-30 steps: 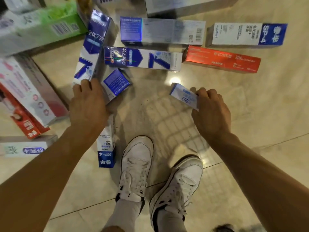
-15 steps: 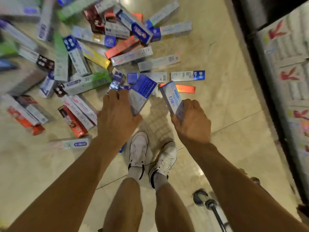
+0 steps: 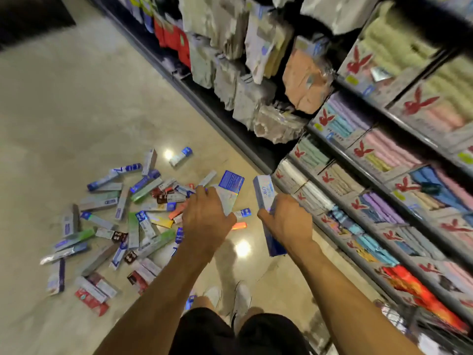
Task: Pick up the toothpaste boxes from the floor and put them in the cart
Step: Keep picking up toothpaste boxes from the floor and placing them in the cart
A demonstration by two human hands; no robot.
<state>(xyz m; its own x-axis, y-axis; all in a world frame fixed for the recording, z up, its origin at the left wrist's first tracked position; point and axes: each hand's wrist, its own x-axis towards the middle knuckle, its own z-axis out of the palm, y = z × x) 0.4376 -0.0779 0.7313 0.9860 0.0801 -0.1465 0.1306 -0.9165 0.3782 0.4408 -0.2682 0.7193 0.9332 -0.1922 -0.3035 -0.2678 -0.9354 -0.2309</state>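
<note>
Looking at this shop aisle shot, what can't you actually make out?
All in the head view:
- Floor boxes: print too small and blurred to read.
- Left hand: its back hides whether it grips more than the blue-backed box.
- Right hand: fingers cover the middle of the white-blue box.
- Cart: only a blurred wire shape at the lower right edge, perhaps it.
- Shelf packs: labels smeared by motion.

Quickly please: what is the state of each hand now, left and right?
Left hand: closed around a blue-ended toothpaste box.
Right hand: closed around a white and blue toothpaste box.
</note>
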